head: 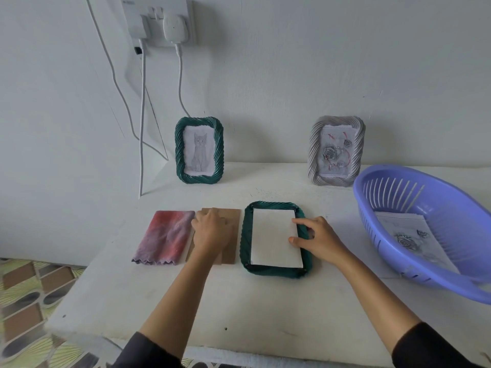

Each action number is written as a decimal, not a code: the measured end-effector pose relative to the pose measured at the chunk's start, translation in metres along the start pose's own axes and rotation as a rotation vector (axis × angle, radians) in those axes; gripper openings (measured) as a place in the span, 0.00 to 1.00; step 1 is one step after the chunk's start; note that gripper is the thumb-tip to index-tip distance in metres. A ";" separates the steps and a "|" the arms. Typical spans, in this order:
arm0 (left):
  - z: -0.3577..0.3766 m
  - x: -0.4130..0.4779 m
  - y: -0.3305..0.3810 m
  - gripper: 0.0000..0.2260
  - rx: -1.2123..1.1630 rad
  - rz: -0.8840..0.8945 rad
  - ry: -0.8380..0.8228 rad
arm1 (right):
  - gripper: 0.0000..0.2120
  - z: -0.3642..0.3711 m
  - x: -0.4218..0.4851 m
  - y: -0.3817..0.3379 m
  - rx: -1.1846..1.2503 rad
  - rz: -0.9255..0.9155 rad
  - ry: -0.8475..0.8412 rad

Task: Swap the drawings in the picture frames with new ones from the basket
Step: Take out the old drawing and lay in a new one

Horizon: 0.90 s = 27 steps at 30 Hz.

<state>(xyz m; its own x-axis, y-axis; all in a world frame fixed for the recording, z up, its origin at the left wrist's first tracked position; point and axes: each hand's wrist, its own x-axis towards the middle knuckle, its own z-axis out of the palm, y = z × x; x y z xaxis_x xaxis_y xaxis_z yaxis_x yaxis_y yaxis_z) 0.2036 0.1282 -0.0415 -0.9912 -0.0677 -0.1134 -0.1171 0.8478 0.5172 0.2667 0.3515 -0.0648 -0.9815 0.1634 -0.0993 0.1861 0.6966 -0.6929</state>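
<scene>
Our right hand (317, 239) presses straight fingers on the flimsy sheet (271, 235) in the frame (245, 235); left of it our left hand (210, 231) covers the stiff board (231, 248), best edge-held, grip unclear.

This looks like a room in a home: a plain white worktop (265, 301) against a painted white wall (318, 62). At the back of the worktop stand a green picture frame (178, 155) and a grey picture frame (313, 155). Above it a wall socket (156, 9) holds white chargers (175, 26) with cables (180, 75) hanging down, and below its left edge shows a floor (29, 293) patterned green, brown and grey.
</scene>
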 end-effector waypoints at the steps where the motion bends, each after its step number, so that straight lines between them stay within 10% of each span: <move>1: -0.002 0.000 -0.002 0.25 0.054 -0.038 -0.036 | 0.26 0.001 0.000 0.001 -0.001 0.001 0.003; 9: 0.000 -0.001 -0.002 0.30 0.238 -0.100 -0.115 | 0.25 0.002 0.000 0.000 0.001 -0.001 0.011; 27: -0.022 0.014 -0.010 0.29 -0.176 -0.147 -0.021 | 0.28 -0.002 -0.001 0.003 0.064 -0.004 -0.040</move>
<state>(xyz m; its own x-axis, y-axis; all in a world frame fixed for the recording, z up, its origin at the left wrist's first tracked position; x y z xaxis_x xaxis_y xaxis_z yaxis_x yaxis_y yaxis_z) 0.1894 0.1074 -0.0291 -0.9616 -0.1708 -0.2150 -0.2704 0.7245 0.6340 0.2682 0.3548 -0.0659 -0.9835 0.1316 -0.1239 0.1800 0.6512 -0.7372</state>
